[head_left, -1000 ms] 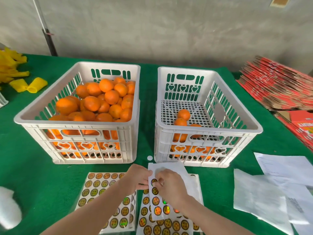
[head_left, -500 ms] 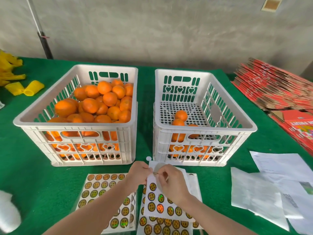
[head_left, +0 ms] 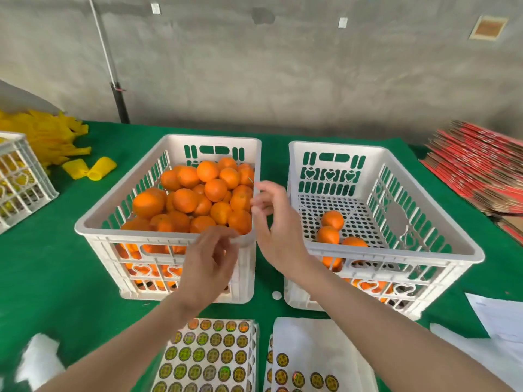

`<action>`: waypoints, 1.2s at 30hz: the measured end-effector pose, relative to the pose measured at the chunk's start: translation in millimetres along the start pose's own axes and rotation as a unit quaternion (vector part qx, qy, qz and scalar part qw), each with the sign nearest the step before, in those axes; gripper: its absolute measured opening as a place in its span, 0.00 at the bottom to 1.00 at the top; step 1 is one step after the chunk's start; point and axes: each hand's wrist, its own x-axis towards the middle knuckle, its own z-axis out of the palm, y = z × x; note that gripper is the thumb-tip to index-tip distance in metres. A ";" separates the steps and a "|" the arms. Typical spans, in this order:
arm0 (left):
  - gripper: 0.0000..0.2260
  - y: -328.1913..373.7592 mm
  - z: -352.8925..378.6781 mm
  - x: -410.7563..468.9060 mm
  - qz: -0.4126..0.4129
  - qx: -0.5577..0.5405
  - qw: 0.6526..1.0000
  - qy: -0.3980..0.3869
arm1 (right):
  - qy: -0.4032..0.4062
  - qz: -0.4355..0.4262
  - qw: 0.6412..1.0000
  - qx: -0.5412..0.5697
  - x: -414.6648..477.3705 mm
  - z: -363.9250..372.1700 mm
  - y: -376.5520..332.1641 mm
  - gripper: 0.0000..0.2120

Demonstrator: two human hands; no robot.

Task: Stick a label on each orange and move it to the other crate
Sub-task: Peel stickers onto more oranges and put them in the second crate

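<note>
My right grip (head_left: pixel 273 222) hovers between the two white crates, just beside the right rim of the full crate (head_left: pixel 93 222), fingers loosely curled close to the heaped oranges (head_left: pixel 198 199). I cannot tell whether a label sits on a fingertip. My left grip (head_left: pixel 209 258) is in front of that crate's near rim, fingers curled and blurred, its hold unclear. The other crate (head_left: pixel 424 250) shows three more above its rim, others through the slots. Both crates run lengthwise away from me on the green desk (head_left: pixel 56 264). Two label sheets (head_left: pixel 209 355) lie flat nearest me.
</note>
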 end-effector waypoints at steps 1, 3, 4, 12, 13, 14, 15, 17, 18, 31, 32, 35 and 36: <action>0.05 -4.0 -9.0 13.7 -0.021 -0.006 0.999 0.025 | -0.016 0.020 1.000 -0.009 18.3 11.1 1.9 0.19; 0.06 -19.6 -21.4 42.6 -0.083 0.007 0.995 0.064 | -0.066 0.064 0.995 -0.028 44.1 32.1 10.7 0.23; 0.07 -30.3 -25.9 57.6 -0.113 0.026 0.991 0.071 | -0.092 0.075 0.992 -0.042 51.5 41.2 16.3 0.26; 0.20 -127.2 -9.3 171.3 -0.196 0.265 0.924 -0.196 | -0.152 0.156 0.972 -0.094 55.8 67.5 53.9 0.38; 0.21 -135.6 1.3 181.3 -0.181 0.294 0.910 -0.228 | -0.159 0.153 0.970 -0.098 55.7 68.0 55.1 0.38; 0.22 -143.5 12.7 189.9 -0.172 0.321 0.897 -0.251 | -0.164 0.149 0.969 -0.105 56.2 68.5 55.8 0.38; 0.24 -151.5 23.5 196.8 -0.173 0.344 0.884 -0.265 | -0.165 0.145 0.969 -0.114 57.0 69.2 56.2 0.38; 0.24 -166.4 42.3 203.2 -0.205 0.385 0.856 -0.277 | -0.163 0.147 0.968 -0.123 58.1 68.8 56.8 0.37; 0.23 -173.5 49.5 204.1 -0.223 0.400 0.846 -0.274 | -0.162 0.150 0.968 -0.122 58.2 68.2 57.2 0.38; 0.33 -121.0 -0.9 180.8 -0.258 -0.102 0.949 -0.150 | -0.076 0.161 0.983 -0.044 56.3 65.1 58.7 0.38; 0.33 -108.2 -7.3 170.4 -0.242 -0.155 0.947 -0.143 | -0.059 0.171 0.983 -0.004 57.0 61.2 55.8 0.38; 0.34 -65.9 -22.3 136.3 -0.144 -0.215 0.960 -0.111 | -0.030 0.256 0.942 0.214 60.0 43.8 33.7 0.37; 0.33 -55.1 -23.2 125.8 -0.102 -0.208 0.968 -0.099 | -0.039 0.290 0.913 0.284 60.2 37.9 25.1 0.38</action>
